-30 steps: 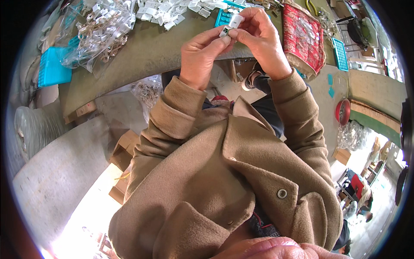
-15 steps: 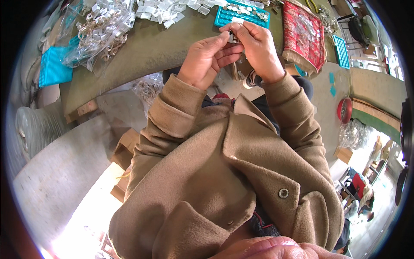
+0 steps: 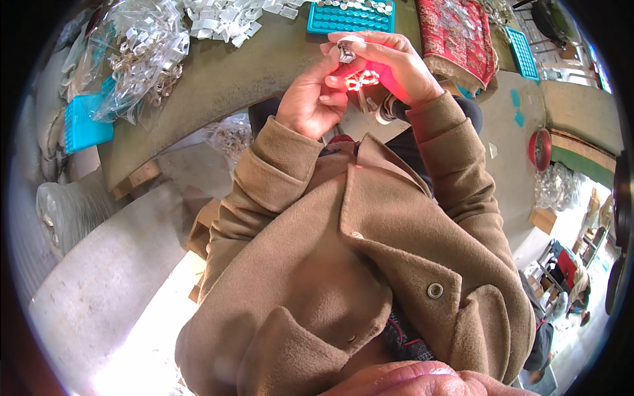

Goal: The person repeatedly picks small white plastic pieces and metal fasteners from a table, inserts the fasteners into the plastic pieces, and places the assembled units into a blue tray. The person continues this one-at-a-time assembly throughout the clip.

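Note:
Just past the table's near edge, my two hands meet around a small white-and-metal part (image 3: 345, 51), whose exact kind I cannot make out. My left hand (image 3: 312, 99) pinches its lower left side between thumb and fingers. Bent fingers of my right hand (image 3: 399, 66) hold it from the right, the thumb near its top. Below the part, a bright red glow (image 3: 362, 80) lights the right palm and fingers; its source is partly lost in glare. Behind the hands lies a turquoise tray (image 3: 323, 24) with several round silvery discs on it.
White plastic pieces (image 3: 228, 18) are heaped at the back of the table (image 3: 218, 86). A clear bag (image 3: 142, 59) of small parts and a ribbed turquoise tray (image 3: 86, 125) are at left. To the right are a red patterned cloth (image 3: 452, 39) and another turquoise tray (image 3: 522, 53).
A red light has come on at my fingers. My hands have tilted the small part and my left fingers have curled in. The whole view has shifted slightly.

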The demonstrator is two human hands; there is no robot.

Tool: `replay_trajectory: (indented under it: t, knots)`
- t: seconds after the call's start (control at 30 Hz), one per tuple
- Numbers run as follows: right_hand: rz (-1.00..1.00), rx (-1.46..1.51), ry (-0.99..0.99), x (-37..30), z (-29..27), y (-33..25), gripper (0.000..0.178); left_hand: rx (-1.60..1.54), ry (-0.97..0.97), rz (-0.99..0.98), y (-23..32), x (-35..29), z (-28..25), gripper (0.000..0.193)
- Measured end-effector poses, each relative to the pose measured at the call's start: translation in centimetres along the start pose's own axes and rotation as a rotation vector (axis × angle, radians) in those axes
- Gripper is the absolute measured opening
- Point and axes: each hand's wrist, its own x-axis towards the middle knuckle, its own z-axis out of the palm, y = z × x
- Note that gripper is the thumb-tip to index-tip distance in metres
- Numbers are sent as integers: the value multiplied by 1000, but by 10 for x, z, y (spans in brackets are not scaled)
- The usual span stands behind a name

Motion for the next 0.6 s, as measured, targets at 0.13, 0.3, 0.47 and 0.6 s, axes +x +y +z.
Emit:
replay_trajectory:
  t: [0.13,0.3,0.47,0.6]
  knots:
    - [-238,-353,-26,-10,-3,3,38,-35,-18,-9,-4,3,3,15]
    - [-645,-945,183,-14,-6,6,36,25,-89,-51,-9,7,7,19]
    - [-852,-1062,267,-16,-17,12,28,141,100,-33,-14,11,14,30]
    - [-805,-1099,303,-35,-27,11,29,265,73,-93,-18,20,19,28]
